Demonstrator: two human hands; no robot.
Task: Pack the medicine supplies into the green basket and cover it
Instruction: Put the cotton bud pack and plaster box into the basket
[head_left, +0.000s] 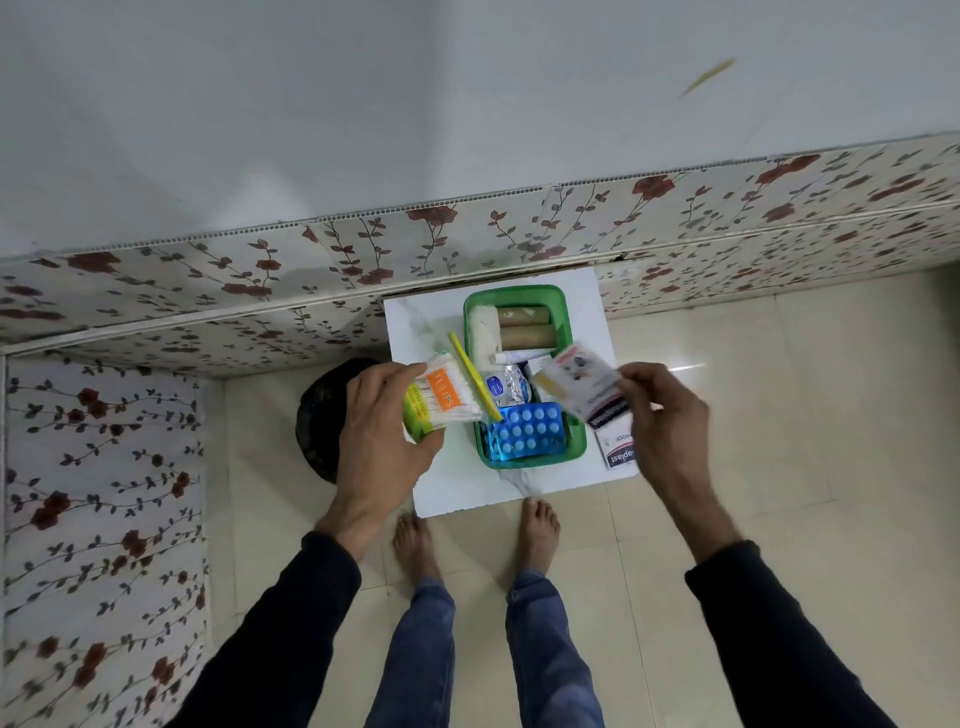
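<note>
Plastic cotton-swab pack (441, 397) in left hand (387, 426)

basket (524, 296): glossy green plastic, between the hands;
blister pack (527, 428): shiny blue plastic with foil edge;
swab pack (441, 397): clear glossy plastic, in the left hand (387, 415);
sachets (579, 387): printed paper, in the right hand (662, 410);
desk (447, 488): smooth white, marbled;
floor (779, 441): glossy cream tile;
sleeves (291, 634): matt dark cloth
</note>
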